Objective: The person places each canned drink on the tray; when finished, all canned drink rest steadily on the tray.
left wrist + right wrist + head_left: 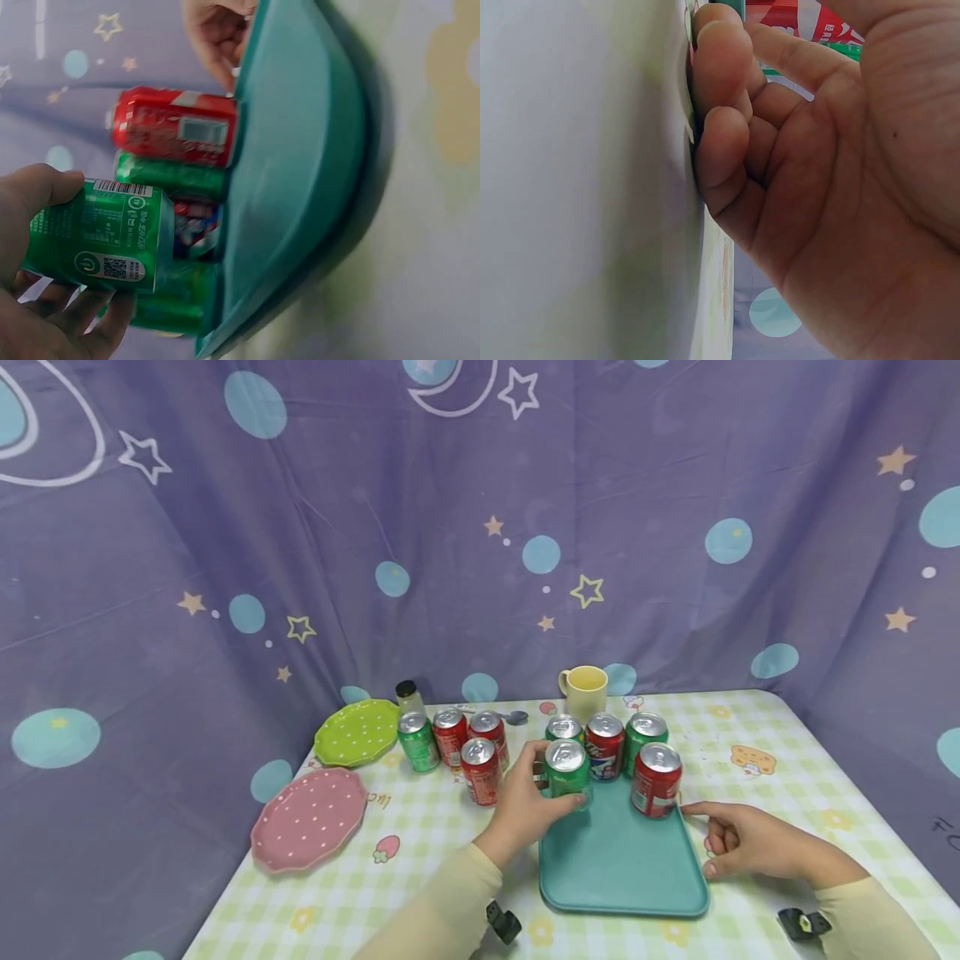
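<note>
Our left hand (527,797) grips a green can (567,772) over the tray (622,868). Right hand (750,841) is empty, touching the tray, likely steadying it.

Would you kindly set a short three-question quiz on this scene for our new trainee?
1. Which hand holds a green metal can above the teal rectangular tray?
2. True or false: a yellow cylindrical mug sits beyond the tray, as seen from the head camera.
3. Fill the gap with nearer or farther: the pink scalloped plate lies ___ the person than the lime-green scalloped plate.

Key: 1. Left hand. 2. True. 3. Nearer.
</note>
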### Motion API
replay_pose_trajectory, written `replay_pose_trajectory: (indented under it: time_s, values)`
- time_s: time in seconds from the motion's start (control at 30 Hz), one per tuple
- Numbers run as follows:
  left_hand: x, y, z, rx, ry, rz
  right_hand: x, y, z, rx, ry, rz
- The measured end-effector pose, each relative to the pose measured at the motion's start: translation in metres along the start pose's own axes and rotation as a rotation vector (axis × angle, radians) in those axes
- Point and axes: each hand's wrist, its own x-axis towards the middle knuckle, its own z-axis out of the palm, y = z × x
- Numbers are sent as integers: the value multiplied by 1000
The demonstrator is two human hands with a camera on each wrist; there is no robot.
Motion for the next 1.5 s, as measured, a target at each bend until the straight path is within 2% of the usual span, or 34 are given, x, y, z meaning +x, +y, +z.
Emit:
replay_pose_trajectory:
  time_s: [0.27,0.47,0.6,0.8,1.0,1.5]
  values:
    - [9,-9,34,28,-27,-63,0,0,0,-8,1,0]
    - [14,-11,50,10,-28,-88,0,-2,-1,-7,4,-6]
    - [17,-10,57,39,-27,-93,0,-3,-1,1,-2,-7]
    - [19,-10,66,38,-13,-66,1,-4,-1,-1,2,4]
    - [19,-9,73,8,11,-71,0,-4,-1,0,1,30]
    - [18,-8,75,40,27,-81,0,-5,0,23,-8,32]
